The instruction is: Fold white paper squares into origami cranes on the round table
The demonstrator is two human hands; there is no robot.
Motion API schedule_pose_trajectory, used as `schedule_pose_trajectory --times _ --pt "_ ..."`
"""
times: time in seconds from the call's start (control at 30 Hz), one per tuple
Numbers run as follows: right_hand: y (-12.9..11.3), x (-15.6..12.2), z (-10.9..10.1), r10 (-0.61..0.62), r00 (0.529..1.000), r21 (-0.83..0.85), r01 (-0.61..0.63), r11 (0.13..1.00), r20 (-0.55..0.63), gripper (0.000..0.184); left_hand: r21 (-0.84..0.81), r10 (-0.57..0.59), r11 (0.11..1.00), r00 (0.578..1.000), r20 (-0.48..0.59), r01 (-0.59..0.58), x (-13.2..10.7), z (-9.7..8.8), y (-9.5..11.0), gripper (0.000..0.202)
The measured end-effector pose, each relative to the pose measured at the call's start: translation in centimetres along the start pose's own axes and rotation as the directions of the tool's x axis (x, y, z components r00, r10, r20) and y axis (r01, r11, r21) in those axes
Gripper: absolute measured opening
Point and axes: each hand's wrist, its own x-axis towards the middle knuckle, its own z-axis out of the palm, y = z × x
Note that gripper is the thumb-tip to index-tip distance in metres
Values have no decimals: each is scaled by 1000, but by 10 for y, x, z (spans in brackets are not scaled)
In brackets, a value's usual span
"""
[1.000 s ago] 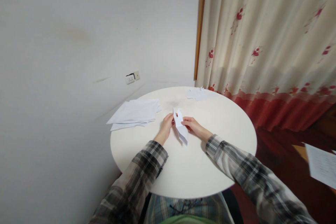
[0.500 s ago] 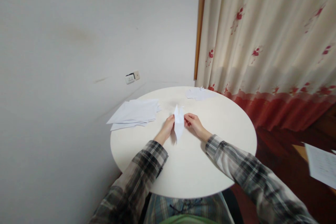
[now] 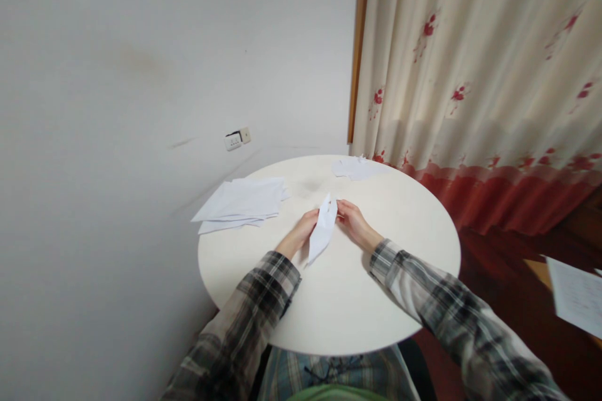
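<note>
A narrow piece of folded white paper is held up over the middle of the round white table, its long side slanting toward the upper right. My left hand grips its left edge, with the fingertips partly behind the paper. On the other side my right hand is closed on the paper's upper right edge, fingers bent. Two points stick up at the paper's top, with a gap between them.
A stack of white paper sheets lies on the table's left side. Smaller white papers lie at the far edge. A wall with a socket stands to the left, and a flowered curtain hangs behind on the right.
The folded paper has tilted from nearly upright to a slant, its top moving right and its lower tip left. Both hands have shifted slightly to the right with it.
</note>
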Motion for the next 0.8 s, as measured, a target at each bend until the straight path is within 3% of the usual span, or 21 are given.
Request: schedule_pose_trajectory --times 0.3,0.8 --pt "6 5 -4 -4 1000 62 5 998 -22 9 56 -14 998 993 118 8 2 -6 -7 28" --pt "10 10 -9 -41 988 17 44 999 -148 11 131 -12 991 994 105 -2 -3 -2 1 33"
